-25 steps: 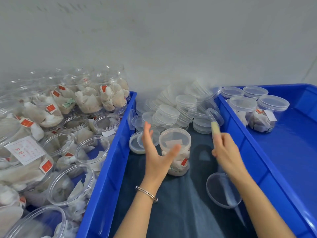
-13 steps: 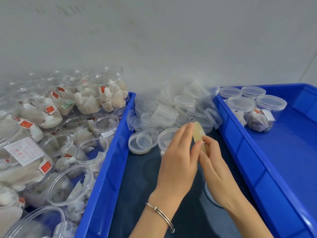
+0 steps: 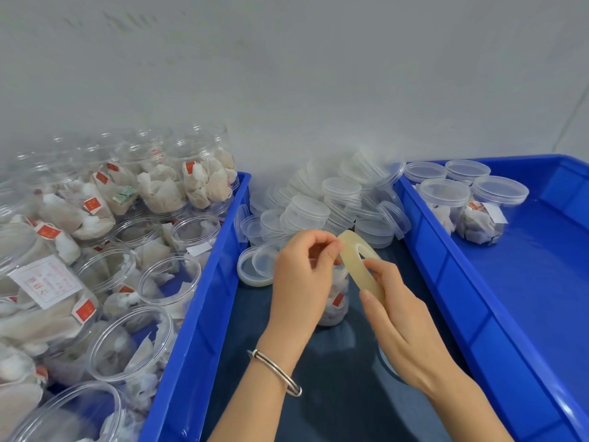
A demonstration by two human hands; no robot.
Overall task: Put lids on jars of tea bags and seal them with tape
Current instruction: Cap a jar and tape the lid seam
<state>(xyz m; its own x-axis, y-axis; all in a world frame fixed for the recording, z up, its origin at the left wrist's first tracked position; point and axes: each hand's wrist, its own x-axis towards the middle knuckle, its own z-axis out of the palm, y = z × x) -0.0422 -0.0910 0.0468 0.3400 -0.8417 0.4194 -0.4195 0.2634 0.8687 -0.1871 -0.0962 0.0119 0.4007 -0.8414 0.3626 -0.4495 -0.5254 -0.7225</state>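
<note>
My right hand grips a yellowish roll of clear tape held on edge above the dark cloth. My left hand pinches at the roll's upper rim with thumb and fingertips. Behind both hands stands a lidded jar of tea bags, mostly hidden, with a red tag showing on its side. A heap of clear loose lids lies just beyond the hands.
The left blue crate holds several open jars of tea bags. The right blue crate holds lidded jars at its far end. Two lids lie left of my hands, another lid under my right wrist.
My left hand left the jar and came to the tape roll. My right hand brought the roll in from the right, and both hands now hold it in front of the jar.
</note>
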